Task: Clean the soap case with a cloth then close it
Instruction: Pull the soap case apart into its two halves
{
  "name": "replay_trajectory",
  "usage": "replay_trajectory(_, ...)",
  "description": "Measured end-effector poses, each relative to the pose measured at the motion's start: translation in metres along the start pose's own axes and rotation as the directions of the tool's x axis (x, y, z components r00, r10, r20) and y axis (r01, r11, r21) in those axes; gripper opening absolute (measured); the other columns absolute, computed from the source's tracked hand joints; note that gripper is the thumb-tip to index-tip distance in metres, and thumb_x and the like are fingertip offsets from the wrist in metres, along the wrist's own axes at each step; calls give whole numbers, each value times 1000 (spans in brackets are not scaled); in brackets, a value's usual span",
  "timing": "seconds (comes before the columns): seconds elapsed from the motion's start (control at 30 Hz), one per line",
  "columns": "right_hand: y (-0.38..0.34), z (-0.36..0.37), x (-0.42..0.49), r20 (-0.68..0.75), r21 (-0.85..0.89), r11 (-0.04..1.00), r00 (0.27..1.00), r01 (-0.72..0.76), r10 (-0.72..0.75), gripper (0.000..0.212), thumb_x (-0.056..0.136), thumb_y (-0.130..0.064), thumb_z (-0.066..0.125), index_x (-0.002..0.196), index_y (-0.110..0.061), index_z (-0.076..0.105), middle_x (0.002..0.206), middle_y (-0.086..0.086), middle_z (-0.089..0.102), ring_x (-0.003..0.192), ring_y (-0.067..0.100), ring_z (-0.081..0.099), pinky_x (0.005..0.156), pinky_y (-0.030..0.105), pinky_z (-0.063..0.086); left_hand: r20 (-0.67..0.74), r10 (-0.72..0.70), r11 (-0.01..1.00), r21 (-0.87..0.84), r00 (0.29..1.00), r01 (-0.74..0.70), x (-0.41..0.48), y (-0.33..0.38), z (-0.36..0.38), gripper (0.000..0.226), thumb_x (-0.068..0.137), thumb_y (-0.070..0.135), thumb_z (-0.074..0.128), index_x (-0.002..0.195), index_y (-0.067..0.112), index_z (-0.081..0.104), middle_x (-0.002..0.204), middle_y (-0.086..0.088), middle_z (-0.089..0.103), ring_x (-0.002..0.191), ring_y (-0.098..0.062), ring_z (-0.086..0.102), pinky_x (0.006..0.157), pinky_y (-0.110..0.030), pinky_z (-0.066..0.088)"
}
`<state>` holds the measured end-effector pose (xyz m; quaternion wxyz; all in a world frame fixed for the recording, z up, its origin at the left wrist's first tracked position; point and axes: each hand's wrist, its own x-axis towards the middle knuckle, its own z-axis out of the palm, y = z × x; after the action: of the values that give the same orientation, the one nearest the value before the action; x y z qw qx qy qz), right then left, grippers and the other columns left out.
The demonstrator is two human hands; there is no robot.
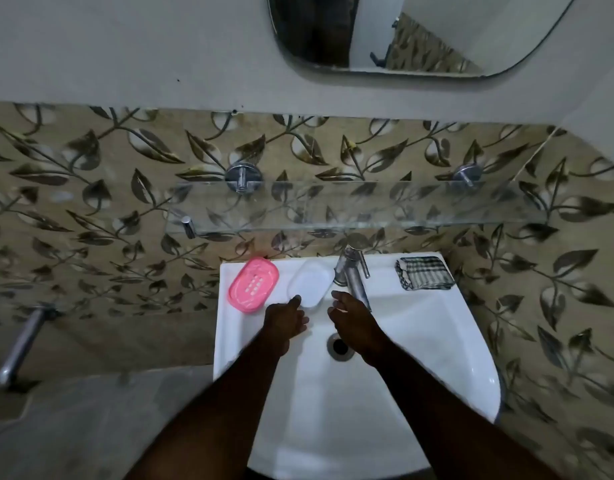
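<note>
Two forearms reach over the sink (471,358). On its back ledge, from the left, lie the pink soap case (253,284) and, just beside it, its pale lid (310,284), off. The left hand (286,317), loosely curled, has one fingertip at the lid's near edge. The right hand (350,313) hovers loosely curled and empty by the tap (352,271). The checked cloth (424,273) lies untouched, so wiping has probably not begun. Fetching it comes next.

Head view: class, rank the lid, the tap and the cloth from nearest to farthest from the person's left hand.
1. Lid: right at the left hand's thumb tip, on the back left of the sink.
2. Tap: at the back middle, to the right of the lid.
3. Cloth: folded on the back right corner, beyond the tap.
</note>
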<state>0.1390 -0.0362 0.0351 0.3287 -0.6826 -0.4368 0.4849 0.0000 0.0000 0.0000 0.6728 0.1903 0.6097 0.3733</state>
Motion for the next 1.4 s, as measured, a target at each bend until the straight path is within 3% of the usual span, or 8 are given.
replay_trajectory(0.13, 0, -9, 6, 36, -55, 998, 999, 36, -34, 39, 95, -17, 55, 134, -17, 52, 121, 3, 56, 110, 17, 57, 99, 38, 48, -73, 41, 997, -55, 996, -45, -2, -1, 5, 20, 97, 10, 55, 80, 0, 59, 75, -17, 60, 67, -25, 63, 70, -33, 55)
replay_trajectory(0.37, 6, -15, 17, 50, -29, 997, 996, 78, -76, 41, 97, -11, 53, 137, -9, 47, 116, 6, 53, 98, 16, 52, 84, 29, 45, -77, 164, 986, -8, 983, -165, -18, -10, -16, 12, 97, 6, 54, 85, 3, 56, 77, -16, 59, 71, -24, 65, 71, -31, 56)
replay_trajectory(0.57, -1, -13, 21, 73, -22, 996, 994, 81, -80, 55, 99, -12, 50, 150, -15, 31, 135, 7, 47, 121, 21, 51, 102, 38, 43, -73, 223, 975, -1, 972, -224, -37, -9, -42, 11, 97, 7, 55, 100, -4, 58, 87, -22, 62, 78, -26, 69, 68, -25, 60)
replay_trajectory(0.73, -10, -10, 21, 107, -30, 994, 989, 107, -103, 51, 99, -12, 49, 148, -17, 36, 121, 6, 54, 99, 20, 55, 75, 27, 45, -20, 255, 967, 25, 967, -255, -51, -2, -48, 18, 97, 9, 55, 108, -4, 59, 93, -20, 66, 84, -28, 70, 73, -28, 60)
replay_trajectory(0.9, -25, -9, 14, 108, -94, 982, 982, 165, -154, 43, 98, -15, 47, 140, -13, 45, 99, 3, 61, 93, 28, 64, 83, 38, 50, 42, 243, 962, 120, 969, -247, -63, 6, -44, 13, 99, 14, 53, 96, 2, 58, 85, -15, 65, 84, -29, 73, 75, -34, 60)
replay_trajectory(1.07, -36, -20, -2, 109, -7, 997, 991, 81, -80, 19, 100, -18, 46, 116, -16, 57, 81, 8, 56, 62, 19, 59, 55, 28, 42, 41, 217, 954, 202, 975, -220, -66, 10, -51, 13, 99, 12, 52, 108, 4, 57, 73, -14, 64, 71, -26, 73, 67, -32, 60)
replay_trajectory(1.23, -35, -25, -12, 148, -60, 997, 989, 39, -30, 24, 99, -30, 51, 88, -10, 59, 74, 10, 52, 60, 21, 54, 53, 27, 41, 58, 220, 957, 179, 974, -227, -66, 17, -57, 25, 97, 11, 56, 121, 5, 54, 84, -17, 62, 66, -29, 71, 67, -34, 60)
replay_trajectory(1.4, -31, -20, -19, 148, 45, 998, 988, -49, 42, 35, 97, -43, 51, 84, -11, 57, 81, 8, 56, 65, 20, 58, 56, 27, 43, 71, 254, 949, 173, 965, -262, -68, 31, -61, 22, 93, 34, 62, 102, 13, 65, 90, -13, 64, 65, -26, 61, 75, -38, 59)
